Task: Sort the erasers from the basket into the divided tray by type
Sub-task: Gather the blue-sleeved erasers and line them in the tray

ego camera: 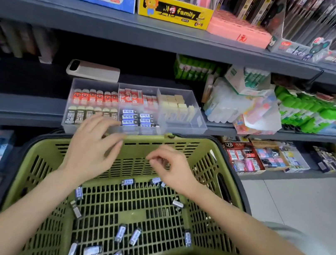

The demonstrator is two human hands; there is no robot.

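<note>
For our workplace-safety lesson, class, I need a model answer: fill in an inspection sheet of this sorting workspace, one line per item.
Surface: grey shelf bears the tray.
Job's things: clear divided tray part-filled by type; blue-white erasers scattered in green basket.
Clutter: white device behind the tray.
Hands: left hand open above the basket's far rim; right hand with curled fingers, hold unclear.
Cables: nothing seen.
Surroundings: stocked stationery shelves, tiled floor.

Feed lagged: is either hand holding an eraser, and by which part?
Left hand is open and holds nothing. Right hand has curled fingers; whether they pinch anything cannot be told.
</note>
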